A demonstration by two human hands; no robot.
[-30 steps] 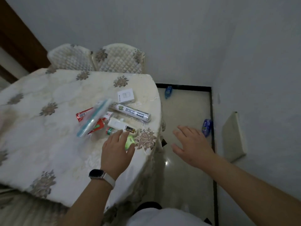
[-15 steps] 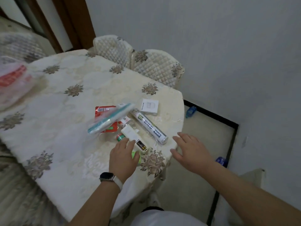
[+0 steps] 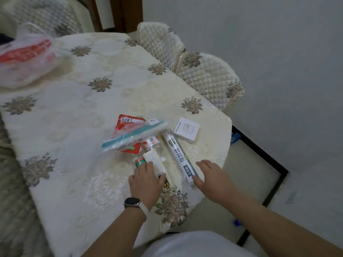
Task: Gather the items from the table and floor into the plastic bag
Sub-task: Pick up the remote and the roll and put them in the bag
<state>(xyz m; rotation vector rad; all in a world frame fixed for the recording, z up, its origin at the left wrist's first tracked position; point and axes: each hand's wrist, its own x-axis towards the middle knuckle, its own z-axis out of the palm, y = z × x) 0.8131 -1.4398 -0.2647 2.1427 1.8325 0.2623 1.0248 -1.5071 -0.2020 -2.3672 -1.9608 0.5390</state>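
White tube (image 3: 155,161) | under left fingers (image 3: 147,168) | grip unclear, perhaps only touching

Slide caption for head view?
Left hand on a white tube, right hand beside a long box, plastic bag far across the table.

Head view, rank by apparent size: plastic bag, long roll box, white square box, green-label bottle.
1. plastic bag, blurred
2. long roll box
3. white square box
4. green-label bottle, partly hidden under the left hand, so unsure
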